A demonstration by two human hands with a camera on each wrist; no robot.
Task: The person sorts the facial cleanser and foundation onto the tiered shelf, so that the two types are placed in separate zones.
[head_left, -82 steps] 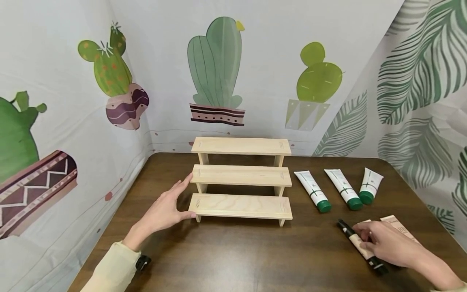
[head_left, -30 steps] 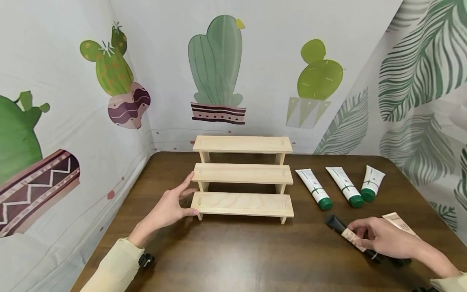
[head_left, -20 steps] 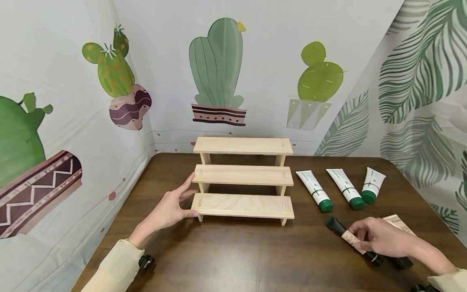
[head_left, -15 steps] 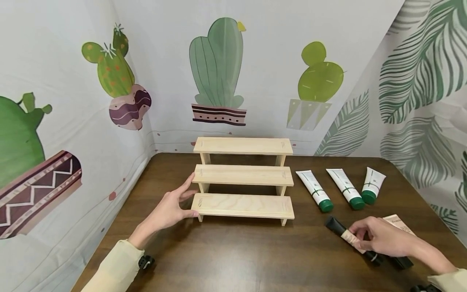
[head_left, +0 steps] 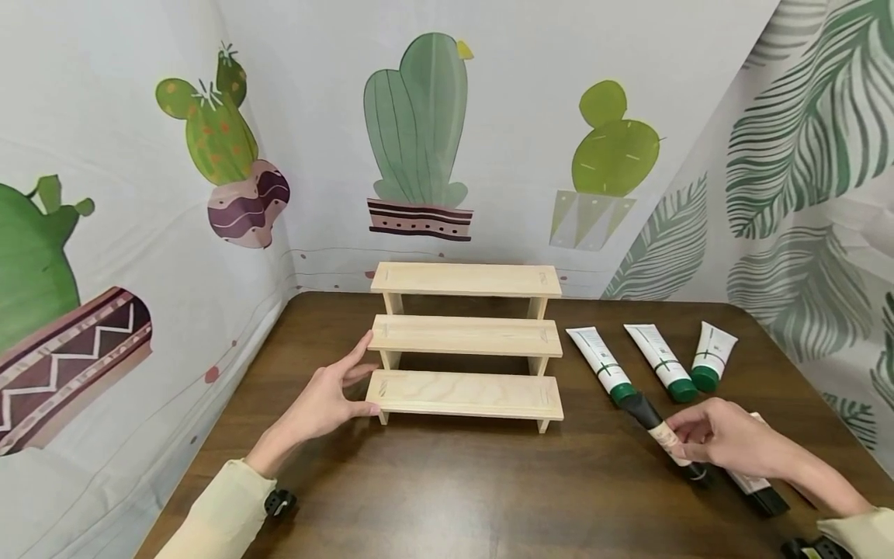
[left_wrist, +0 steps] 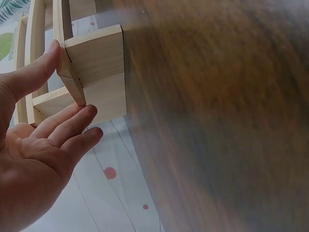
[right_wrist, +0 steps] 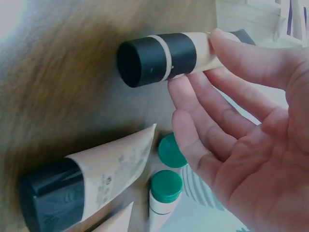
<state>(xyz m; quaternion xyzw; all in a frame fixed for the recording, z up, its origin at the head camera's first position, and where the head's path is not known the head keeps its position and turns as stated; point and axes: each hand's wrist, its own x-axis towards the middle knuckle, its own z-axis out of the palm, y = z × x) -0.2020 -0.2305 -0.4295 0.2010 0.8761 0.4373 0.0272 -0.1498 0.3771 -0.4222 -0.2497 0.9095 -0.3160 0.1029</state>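
A three-tier wooden stand (head_left: 464,394) stands at the middle of the table. My left hand (head_left: 317,400) touches its left end, thumb at the lowest tier's front corner and index fingertip at the middle tier; the left wrist view shows these fingers mostly straight against the pale wood (left_wrist: 99,58). My right hand (head_left: 733,439) pinches a beige squeeze tube (head_left: 663,436) with a black cap and black tail, thumb opposite the fingers. In the right wrist view this tube (right_wrist: 176,55) has its cap towards the camera. Below the hand lies another beige black-capped tube (right_wrist: 118,176), partly hidden in the head view.
White tubes with green caps lie right of the stand: one left (head_left: 597,359), one middle (head_left: 656,357), one right (head_left: 714,353). Part of a further beige tube (right_wrist: 118,220) shows at the right wrist view's lower edge. A cactus-print cloth (head_left: 517,155) hangs behind the dark wooden table (head_left: 447,489).
My right hand has raised the beige tube slightly and moved it away from me, its black tail now overlapping the left white tube's cap. More of the tube beneath shows. My left hand stays put.
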